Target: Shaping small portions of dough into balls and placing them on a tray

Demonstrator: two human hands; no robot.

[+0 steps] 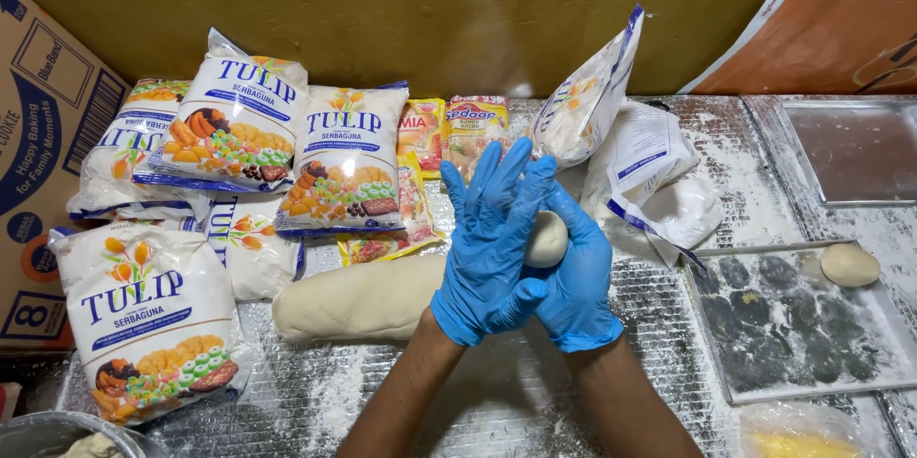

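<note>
Pale dough ball [844,264] on floured tray [764,362]

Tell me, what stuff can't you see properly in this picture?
- Small round pale dough ball, head view: mostly covered by the blue-gloved left hand and right hand.
- Grey metal bowl, head view: cut off by the bottom-left edge.
- Clear plastic bag with yellow contents, head view: cut off by the bottom edge.
- Long pale dough log: right end hidden behind the left hand.
</note>
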